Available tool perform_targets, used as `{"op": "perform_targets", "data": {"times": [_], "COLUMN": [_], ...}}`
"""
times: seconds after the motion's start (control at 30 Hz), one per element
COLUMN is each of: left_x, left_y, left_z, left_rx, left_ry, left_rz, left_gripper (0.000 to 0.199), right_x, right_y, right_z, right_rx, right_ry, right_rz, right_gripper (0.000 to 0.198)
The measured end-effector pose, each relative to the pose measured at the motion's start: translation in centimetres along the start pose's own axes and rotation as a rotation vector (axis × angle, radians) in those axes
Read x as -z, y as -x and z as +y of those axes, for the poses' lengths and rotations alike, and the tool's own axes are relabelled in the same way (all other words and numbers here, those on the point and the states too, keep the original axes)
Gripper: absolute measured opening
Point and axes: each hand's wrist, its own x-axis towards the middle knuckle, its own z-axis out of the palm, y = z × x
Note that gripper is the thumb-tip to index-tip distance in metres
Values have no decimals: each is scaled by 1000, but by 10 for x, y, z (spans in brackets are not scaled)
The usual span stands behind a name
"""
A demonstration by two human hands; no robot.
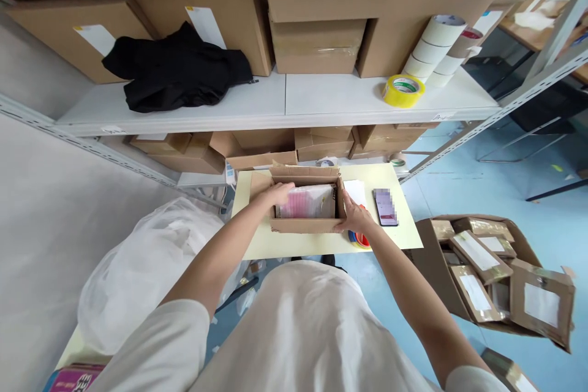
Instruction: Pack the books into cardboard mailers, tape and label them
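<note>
A small open cardboard box (303, 226) stands on the pale yellow table (257, 247) in front of me, its flaps up. Inside lies a clear plastic packet (307, 202) with pink and white contents. My left hand (278, 194) reaches over the box's left side, its fingers closed at the packet's left end; the fingertips are partly hidden. With thumb and fingers apart along the right wall, my right hand (356, 215) grips the box near its front right corner. Just below that hand sits a roll of coloured tape (359, 240), partly covered.
A phone (385, 207) and white paper (354, 187) lie right of the box. Behind is a shelf (321, 98) with cartons, a black garment (179, 67) and yellow tape (403, 91). A carton of parcels (425, 257) stands right; a plastic bag (142, 275) bulges left.
</note>
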Motion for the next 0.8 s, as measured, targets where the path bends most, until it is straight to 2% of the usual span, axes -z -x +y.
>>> {"op": "perform_targets", "data": {"times": [0.13, 0.27, 0.37, 0.43, 0.47, 0.53, 0.63, 0.73, 0.8], "left_x": [-7, -10, -15, -23, -28, -38, -45, -41, -36], "left_y": [7, 39, 74, 95, 102, 109, 104, 91, 83], "left_z": [13, 15, 0, -17, -27, -44, -59, -61, -59], "left_rx": [-8, -72, 21, 84, 98, 114, 24, -140, -219], "left_ry": [-84, -137, 8, 181, 292, 492, 670, 841, 948], "left_rz": [146, 388, 636, 756, 759, 670, 508, 461, 442], "left_gripper": [52, 61, 64, 77, 84, 93, 101, 106, 108], "right_x": [0, -2, -5, -7, -8, -10, -9, -5, -1], "right_y": [-2, -4, -5, -3, -2, -1, -4, -16, -27], "right_z": [1, 9, 19, 27, 30, 38, 45, 43, 37], "right_rx": [0, 48, 93, 108, 109, 79, -63, -178, -165], "right_ry": [-4, -88, -210, -314, -376, -528, -809, -1112, -1211], "right_rz": [-17, -15, -24, 9, 52, 196, 415, 441, 435], "right_gripper": [133, 139, 145, 139, 132, 117, 103, 87, 77]}}
